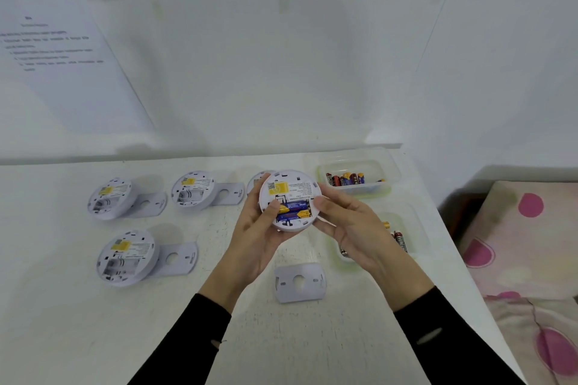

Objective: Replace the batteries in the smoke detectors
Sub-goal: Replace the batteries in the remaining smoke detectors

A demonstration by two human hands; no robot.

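I hold a round white smoke detector (pixel 289 194) above the table, its back facing me. Two blue batteries (pixel 294 210) lie side by side in its open bay. My left hand (pixel 259 234) grips its left edge, thumb beside the bay. My right hand (pixel 350 225) grips its right edge. Three more detectors lie back-up on the table with their battery bays showing no batteries: one at far left (pixel 109 198), one at the back middle (pixel 192 191), one at front left (pixel 125 258). Another detector (pixel 258 180) is mostly hidden behind the held one.
A mounting plate (pixel 299 282) lies on the white table below my hands. A clear tub of batteries (pixel 359 180) stands at the back right. A second tub (pixel 403 237) with batteries sits partly behind my right hand. The table's right edge borders a pink-spotted bed cover (pixel 525 247).
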